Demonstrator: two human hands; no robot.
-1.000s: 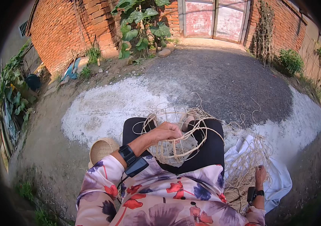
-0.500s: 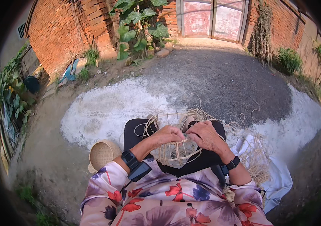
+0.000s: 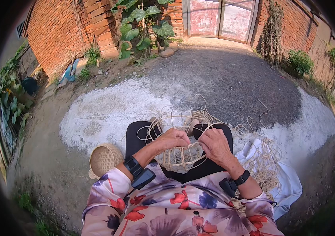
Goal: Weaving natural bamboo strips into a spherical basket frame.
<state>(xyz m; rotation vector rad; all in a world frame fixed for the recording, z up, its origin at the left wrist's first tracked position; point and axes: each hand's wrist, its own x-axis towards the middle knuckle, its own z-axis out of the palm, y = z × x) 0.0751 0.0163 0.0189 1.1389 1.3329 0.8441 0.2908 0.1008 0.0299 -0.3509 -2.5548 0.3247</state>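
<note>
Between my knees rests a loose open frame of pale cord strands, shaped like an unfinished basket. My left hand is pinched on a strand along its upper side. Just to the right, my right hand has its fingers closed at the same edge, on a strand of the cord. The fingertips are a short way apart. Loose cord ends loop up beyond both hands and over my feet. Exactly which strand each hand pinches is partly hidden by the fingers.
A small round woven basket sits on the ground to my left. At my right, a heap of loose cord lies on a white cloth. Farther off stand a brick wall, a leafy plant and a faded double door.
My hands have drawn slightly apart along the basket's edge. The whole view has shifted a little, while the woven basket and cord heap stay put.
</note>
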